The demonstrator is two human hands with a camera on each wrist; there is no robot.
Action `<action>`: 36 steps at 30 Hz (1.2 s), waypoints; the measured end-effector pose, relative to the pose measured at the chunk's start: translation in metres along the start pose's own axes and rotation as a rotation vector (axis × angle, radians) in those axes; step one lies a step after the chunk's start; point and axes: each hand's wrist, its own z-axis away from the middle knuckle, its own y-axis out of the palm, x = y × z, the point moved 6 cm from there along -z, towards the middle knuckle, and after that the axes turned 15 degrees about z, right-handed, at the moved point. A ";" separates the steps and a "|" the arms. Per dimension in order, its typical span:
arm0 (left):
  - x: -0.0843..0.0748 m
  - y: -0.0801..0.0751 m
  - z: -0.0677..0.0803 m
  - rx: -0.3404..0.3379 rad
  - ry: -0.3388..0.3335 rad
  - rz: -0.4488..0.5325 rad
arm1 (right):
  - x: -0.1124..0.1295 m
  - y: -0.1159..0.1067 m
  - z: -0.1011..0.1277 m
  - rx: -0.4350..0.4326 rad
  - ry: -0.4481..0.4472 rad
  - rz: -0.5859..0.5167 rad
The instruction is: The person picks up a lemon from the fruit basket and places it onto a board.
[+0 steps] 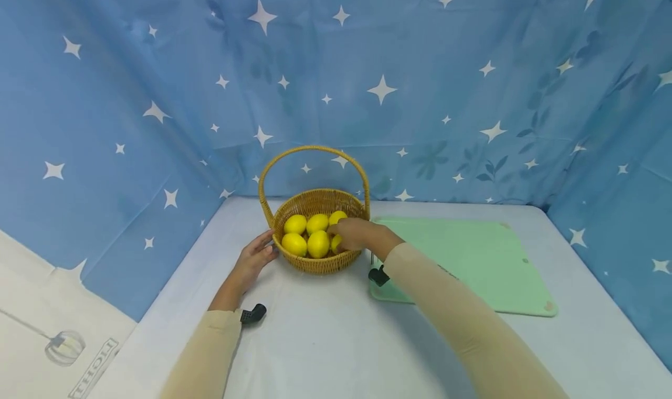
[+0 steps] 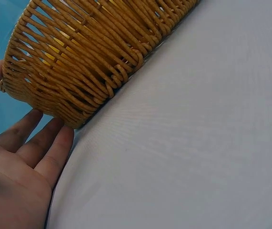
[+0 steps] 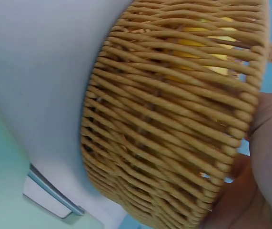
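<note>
Fingers of left hand [image 1: 252,265] extended, spread against left side of wicker basket [image 1: 318,265] on desk [image 1: 315,340], yellow lemons [image 1: 318,245] inside, right hand [image 1: 359,234] in over right rim, can't tell if gripping, green board [image 1: 467,265] beside.

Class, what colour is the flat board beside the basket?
Pale green; the board shows best in the head view.

The left sleeve [image 1: 206,352] and right sleeve [image 1: 457,305] were long, plain and cream-beige, with soft creases in the cloth. A small black wrist camera with a rounded end sat beside each cuff; the left camera [image 1: 255,314] bore a grid-like patch, the right camera [image 1: 378,275] appeared stubbier. Both hands [image 1: 255,262] were bare.
</note>
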 end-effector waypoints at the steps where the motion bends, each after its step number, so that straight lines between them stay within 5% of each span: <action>1: 0.000 0.000 0.000 -0.004 -0.004 0.000 | 0.000 -0.001 0.001 -0.002 0.003 -0.004; 12: 0.000 0.000 0.005 -0.009 -0.006 0.009 | -0.013 -0.023 0.032 -0.134 0.097 -0.109; 21: -0.002 0.003 0.004 -0.008 -0.019 -0.015 | -0.042 -0.031 0.073 -0.280 0.078 -0.195; 29: -0.004 0.002 0.004 -0.003 -0.007 -0.032 | -0.077 -0.014 0.093 -0.264 0.135 -0.339; 36: -0.002 0.001 0.001 0.006 0.001 -0.010 | -0.102 0.011 0.091 -0.233 0.183 -0.268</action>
